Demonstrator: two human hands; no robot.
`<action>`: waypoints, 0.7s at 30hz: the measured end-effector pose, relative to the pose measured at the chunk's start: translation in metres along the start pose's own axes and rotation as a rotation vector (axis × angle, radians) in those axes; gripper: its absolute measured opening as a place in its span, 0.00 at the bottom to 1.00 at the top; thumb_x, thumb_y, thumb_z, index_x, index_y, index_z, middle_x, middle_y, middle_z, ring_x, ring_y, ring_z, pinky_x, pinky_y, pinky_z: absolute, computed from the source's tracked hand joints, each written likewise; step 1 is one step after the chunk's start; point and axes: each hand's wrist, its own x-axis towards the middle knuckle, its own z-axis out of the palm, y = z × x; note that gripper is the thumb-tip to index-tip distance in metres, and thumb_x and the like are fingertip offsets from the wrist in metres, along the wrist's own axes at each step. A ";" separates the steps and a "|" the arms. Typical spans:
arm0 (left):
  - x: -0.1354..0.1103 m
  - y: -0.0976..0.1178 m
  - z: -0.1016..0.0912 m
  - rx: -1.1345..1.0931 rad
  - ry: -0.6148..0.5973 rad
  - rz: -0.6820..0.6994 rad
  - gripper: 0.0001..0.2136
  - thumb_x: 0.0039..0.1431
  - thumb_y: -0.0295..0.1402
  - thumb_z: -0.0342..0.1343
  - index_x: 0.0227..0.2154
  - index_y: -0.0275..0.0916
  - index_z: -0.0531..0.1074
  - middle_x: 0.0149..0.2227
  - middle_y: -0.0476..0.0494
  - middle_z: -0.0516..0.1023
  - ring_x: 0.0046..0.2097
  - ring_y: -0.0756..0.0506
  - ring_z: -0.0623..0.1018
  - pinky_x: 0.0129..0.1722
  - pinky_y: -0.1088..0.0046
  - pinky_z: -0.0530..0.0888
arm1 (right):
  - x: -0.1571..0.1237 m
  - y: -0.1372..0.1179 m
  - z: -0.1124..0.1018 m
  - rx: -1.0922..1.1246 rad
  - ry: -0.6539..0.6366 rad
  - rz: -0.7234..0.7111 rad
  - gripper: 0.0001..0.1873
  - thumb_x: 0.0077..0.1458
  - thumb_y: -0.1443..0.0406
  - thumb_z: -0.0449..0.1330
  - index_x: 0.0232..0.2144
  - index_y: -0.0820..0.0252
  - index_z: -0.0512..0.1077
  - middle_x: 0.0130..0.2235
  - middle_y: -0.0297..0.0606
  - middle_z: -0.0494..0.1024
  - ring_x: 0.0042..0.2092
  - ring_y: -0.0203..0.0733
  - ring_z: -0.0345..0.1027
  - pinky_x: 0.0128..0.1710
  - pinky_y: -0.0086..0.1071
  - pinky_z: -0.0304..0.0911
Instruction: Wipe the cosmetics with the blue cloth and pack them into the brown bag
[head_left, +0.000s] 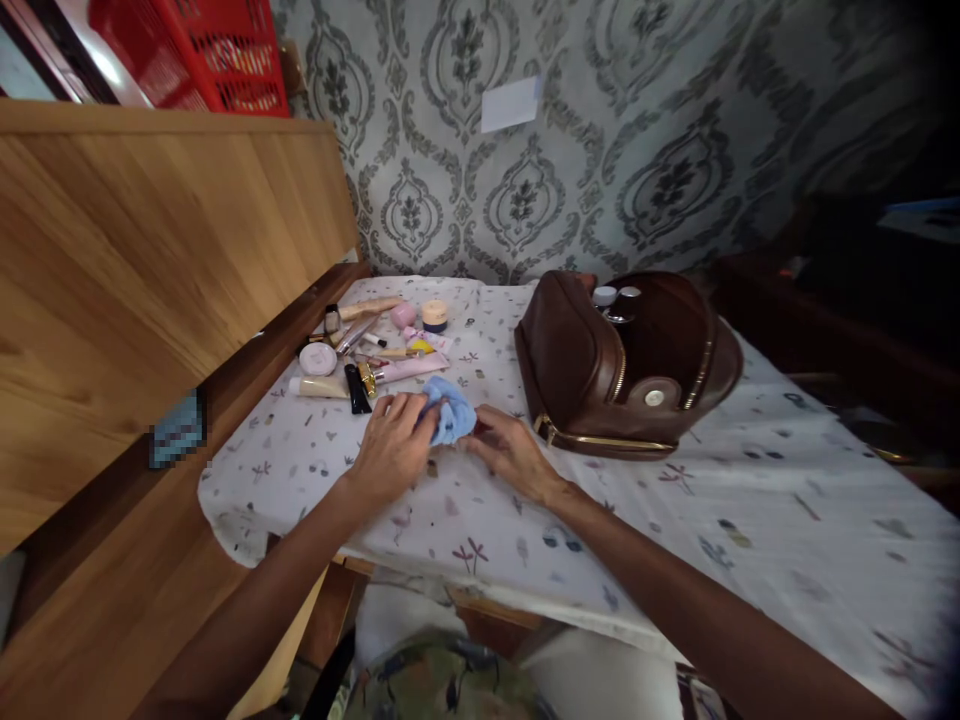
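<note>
My left hand (394,445) is closed on a light blue cloth (452,415) that lies bunched on the white patterned sheet (600,540). My right hand (510,450) meets the cloth from the right, fingers curled round a small dark item I cannot make out. Just beyond the hands lie several cosmetics (375,350): tubes, small jars, a black stick and a pink tube. A brown leather bag (570,370) stands open to the right, with small jars inside.
A wooden headboard (150,270) rises along the left edge. A red plastic basket (217,50) sits on top of it. Patterned wallpaper (600,150) backs the scene. Dark furniture (862,300) stands at the right.
</note>
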 end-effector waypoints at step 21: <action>-0.015 -0.019 0.012 -0.453 0.174 -0.233 0.02 0.59 0.29 0.56 0.32 0.38 0.72 0.53 0.37 0.72 0.55 0.39 0.73 0.55 0.59 0.73 | -0.007 -0.006 0.004 -0.162 -0.036 0.054 0.08 0.65 0.58 0.48 0.39 0.55 0.61 0.33 0.36 0.73 0.32 0.41 0.66 0.33 0.33 0.62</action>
